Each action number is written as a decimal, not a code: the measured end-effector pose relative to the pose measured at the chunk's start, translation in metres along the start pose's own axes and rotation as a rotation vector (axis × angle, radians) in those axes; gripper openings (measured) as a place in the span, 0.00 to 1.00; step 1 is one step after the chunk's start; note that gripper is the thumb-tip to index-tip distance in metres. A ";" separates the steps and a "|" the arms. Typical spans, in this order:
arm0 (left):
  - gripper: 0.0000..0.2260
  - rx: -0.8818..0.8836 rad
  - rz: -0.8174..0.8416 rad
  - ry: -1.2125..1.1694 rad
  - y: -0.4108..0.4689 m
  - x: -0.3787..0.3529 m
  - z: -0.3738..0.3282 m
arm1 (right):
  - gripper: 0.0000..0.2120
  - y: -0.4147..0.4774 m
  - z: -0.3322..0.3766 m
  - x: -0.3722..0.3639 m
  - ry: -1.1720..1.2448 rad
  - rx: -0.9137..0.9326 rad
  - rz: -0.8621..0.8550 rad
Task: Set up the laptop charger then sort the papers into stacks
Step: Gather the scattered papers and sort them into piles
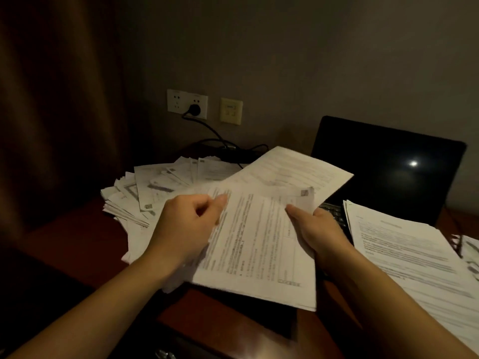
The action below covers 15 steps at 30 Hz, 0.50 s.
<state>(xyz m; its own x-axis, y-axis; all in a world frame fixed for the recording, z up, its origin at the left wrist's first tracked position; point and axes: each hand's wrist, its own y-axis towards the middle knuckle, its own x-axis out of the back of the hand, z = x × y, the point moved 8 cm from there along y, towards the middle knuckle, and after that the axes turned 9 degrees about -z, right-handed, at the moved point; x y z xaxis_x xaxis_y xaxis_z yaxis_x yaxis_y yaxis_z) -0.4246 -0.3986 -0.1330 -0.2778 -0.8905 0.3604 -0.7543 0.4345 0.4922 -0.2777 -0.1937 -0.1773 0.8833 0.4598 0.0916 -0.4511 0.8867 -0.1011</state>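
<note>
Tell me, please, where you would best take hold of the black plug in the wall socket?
Probably pinch the plug by its round body, straight on from the front; it sits flush in the wall socket, and its cable droops below.

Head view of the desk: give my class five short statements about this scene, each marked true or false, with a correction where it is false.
1. A black plug sits in the white wall socket. True.
2. The black laptop is closed. False: its lid is up and the screen is dark.
3. The left hand and the right hand both hold the white printed sheets. True.
4. The loose fanned pile of papers lies right of the laptop. False: it lies to its left.
5. The held sheets lie flat on the reddish-brown wooden desk. False: they are lifted above it.
</note>
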 end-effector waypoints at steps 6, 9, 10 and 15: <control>0.35 0.699 0.636 -0.105 -0.056 -0.041 0.024 | 0.07 -0.012 0.005 0.026 0.257 0.005 -0.190; 0.20 0.803 0.603 -0.444 -0.060 -0.057 0.016 | 0.09 -0.017 0.000 0.028 0.365 -0.051 -0.163; 0.15 0.828 0.545 -0.617 -0.056 -0.064 0.012 | 0.10 -0.020 -0.003 0.024 0.383 -0.084 -0.126; 0.14 0.965 0.169 -0.840 -0.034 -0.082 0.035 | 0.20 -0.047 -0.014 0.012 0.168 -0.351 0.208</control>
<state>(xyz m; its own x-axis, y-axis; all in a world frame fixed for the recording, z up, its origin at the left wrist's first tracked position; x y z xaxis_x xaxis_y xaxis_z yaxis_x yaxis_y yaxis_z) -0.3968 -0.3453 -0.2071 -0.4330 -0.7991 -0.4172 -0.6979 0.5901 -0.4059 -0.2442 -0.2300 -0.1852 0.7999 0.5868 -0.1257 -0.5763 0.6928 -0.4335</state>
